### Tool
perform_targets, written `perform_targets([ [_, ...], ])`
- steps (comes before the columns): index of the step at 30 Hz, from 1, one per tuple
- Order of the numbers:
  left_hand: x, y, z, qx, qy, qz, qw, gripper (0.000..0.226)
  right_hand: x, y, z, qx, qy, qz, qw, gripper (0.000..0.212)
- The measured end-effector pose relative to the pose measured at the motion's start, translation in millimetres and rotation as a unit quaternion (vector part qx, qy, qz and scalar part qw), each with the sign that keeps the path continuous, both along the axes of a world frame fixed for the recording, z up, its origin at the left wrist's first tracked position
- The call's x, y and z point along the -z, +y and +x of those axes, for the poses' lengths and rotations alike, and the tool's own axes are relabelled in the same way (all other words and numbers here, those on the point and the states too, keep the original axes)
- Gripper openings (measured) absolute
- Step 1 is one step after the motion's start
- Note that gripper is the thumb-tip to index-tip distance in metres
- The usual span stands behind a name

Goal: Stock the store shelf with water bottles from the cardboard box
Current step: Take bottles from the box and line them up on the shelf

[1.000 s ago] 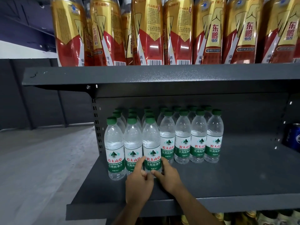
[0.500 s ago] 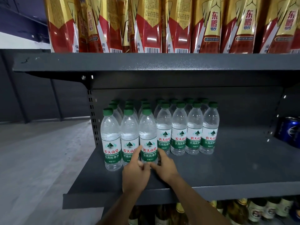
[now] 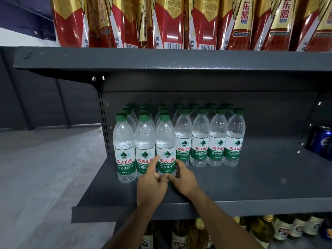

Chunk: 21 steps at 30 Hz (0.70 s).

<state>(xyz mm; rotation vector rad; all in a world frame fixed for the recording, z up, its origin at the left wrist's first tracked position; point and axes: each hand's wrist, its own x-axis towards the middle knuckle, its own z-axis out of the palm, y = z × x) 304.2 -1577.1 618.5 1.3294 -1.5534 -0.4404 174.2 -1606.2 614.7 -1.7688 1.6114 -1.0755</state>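
Note:
Several clear water bottles with green caps and green labels stand in rows on the left part of the grey shelf (image 3: 251, 186). Three of them form a front row nearer me. My left hand (image 3: 151, 186) and my right hand (image 3: 184, 178) hold the base of the third front water bottle (image 3: 165, 141). The left index finger lies up along its left side and the thumb touches its foot. My right fingers curl round its right side, with the thumb at the front. The bottle stands upright on the shelf. The cardboard box is out of view.
The upper shelf (image 3: 179, 58) carries tall red-and-gold drink bottles (image 3: 168, 20). A blue can (image 3: 321, 141) stands at the right end of the water shelf. Glass bottles (image 3: 280, 229) fill the shelf below. Grey floor (image 3: 45, 168) lies to the left.
Both hands stay at the base of the same front bottle. My view has shifted a little, so the shelves sit lower in the picture.

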Motion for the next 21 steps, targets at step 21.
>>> perform_targets([
  [21,-3.5,2.9,-0.4,0.004,-0.007,-0.002,1.000,0.067,1.5,-2.2,-0.1,0.020,-0.009,0.008,1.000,0.061],
])
